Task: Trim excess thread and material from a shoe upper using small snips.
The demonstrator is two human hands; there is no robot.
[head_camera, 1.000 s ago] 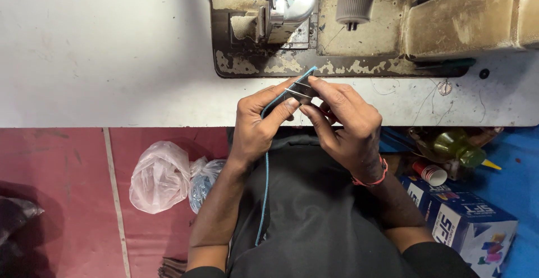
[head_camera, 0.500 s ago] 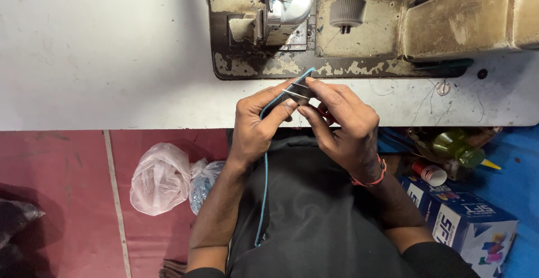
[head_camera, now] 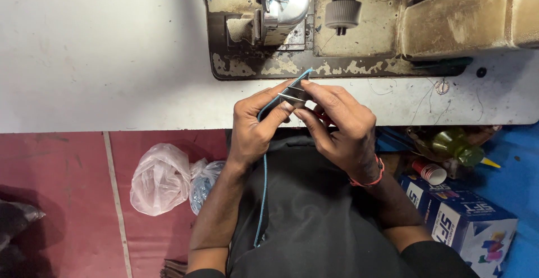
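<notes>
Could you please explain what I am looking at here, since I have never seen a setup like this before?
This is one view from a camera worn on a person's head, looking down at their own two hands. The left hand and right hand meet at the edge of a white table, pinching a small dark piece with metal clips. A thin blue cord runs from it down over the dark cloth on the lap. Behind the hands stands an old, worn sewing machine. On the red floor to the left lies a plastic bag; to the right are a blue box and a green bottle.
</notes>
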